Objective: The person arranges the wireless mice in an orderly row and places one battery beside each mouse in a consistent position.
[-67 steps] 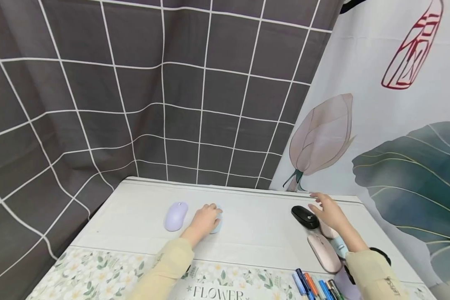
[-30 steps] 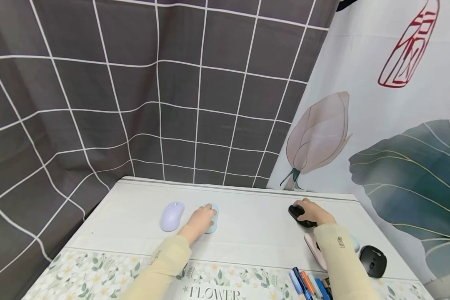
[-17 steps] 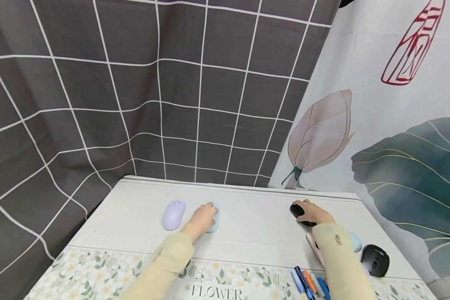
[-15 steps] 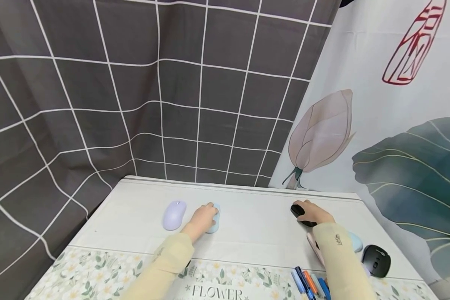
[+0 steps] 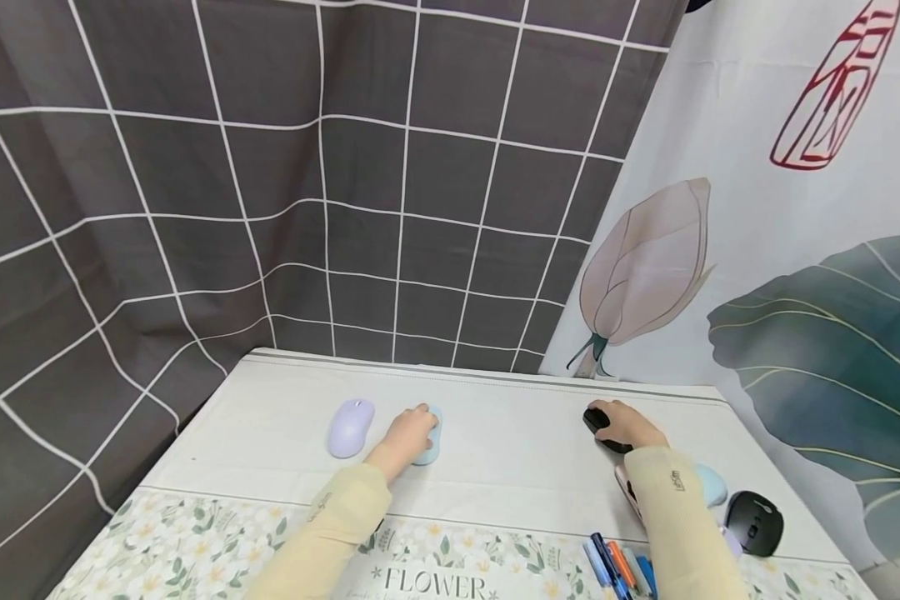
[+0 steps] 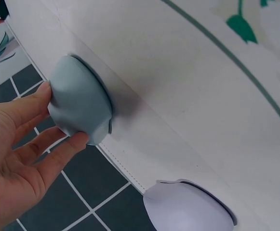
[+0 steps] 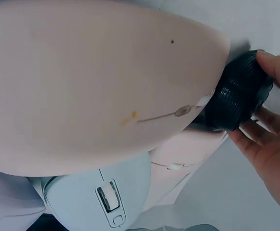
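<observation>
left hand (image 6: 21, 154) holds blue mouse (image 6: 79, 101) | right hand (image 7: 277, 156) holds black mouse (image 7: 238, 91)

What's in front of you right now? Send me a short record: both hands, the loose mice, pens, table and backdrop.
Left hand: grips a light blue mouse
Right hand: grips a black mouse
Beside left hand: lilac mouse, untouched
Around right forearm: two pink mice, second light blue mouse, second black mouse, part of a purple mouse
Pens: near edge, partly hidden by right sleeve
Table: white, floral section printed "FLOWER"
Backdrop: dark grid curtain, white printed cloth
</observation>
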The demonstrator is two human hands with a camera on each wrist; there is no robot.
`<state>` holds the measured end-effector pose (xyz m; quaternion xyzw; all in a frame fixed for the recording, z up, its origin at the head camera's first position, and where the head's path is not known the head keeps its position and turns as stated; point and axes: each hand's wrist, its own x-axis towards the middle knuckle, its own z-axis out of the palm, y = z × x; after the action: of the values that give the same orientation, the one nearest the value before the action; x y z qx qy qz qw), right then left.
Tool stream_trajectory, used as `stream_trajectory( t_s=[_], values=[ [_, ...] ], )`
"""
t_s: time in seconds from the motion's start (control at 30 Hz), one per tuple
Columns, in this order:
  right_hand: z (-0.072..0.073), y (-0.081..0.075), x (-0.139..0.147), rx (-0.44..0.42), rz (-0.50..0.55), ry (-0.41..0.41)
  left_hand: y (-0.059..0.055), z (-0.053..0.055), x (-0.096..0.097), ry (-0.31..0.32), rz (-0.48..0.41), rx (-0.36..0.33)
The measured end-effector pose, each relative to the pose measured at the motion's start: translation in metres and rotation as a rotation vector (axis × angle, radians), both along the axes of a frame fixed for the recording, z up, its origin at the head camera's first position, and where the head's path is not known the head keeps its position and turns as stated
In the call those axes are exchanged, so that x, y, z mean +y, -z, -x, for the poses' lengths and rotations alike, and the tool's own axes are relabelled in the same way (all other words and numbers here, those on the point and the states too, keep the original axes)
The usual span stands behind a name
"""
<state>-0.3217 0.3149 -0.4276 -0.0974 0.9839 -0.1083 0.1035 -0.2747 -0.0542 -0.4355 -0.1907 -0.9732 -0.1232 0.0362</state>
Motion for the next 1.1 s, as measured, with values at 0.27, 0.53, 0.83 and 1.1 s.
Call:
stream_trajectory(
  t_s=[0.27, 0.53, 0.83, 1.1],
  values=[
    [-0.001, 0.003, -0.005, 0.097, -0.022, 0.073, 0.001, -0.002, -0.001, 0.005, -0.028, 0.005],
    [-0.002, 0.008, -0.016, 0.126, -0.016, 0.143, 0.002, -0.001, -0.001, 0.007, -0.009, 0.019],
    [-0.002, 0.003, -0.051, 0.141, 0.124, 0.136, 0.000, -0.003, -0.003, 0.002, -0.010, 0.017],
    [-0.002, -0.003, -0.095, 0.190, 0.130, 0.115, 0.001, -0.002, -0.003, 0.014, -0.026, 0.030]
  ],
)
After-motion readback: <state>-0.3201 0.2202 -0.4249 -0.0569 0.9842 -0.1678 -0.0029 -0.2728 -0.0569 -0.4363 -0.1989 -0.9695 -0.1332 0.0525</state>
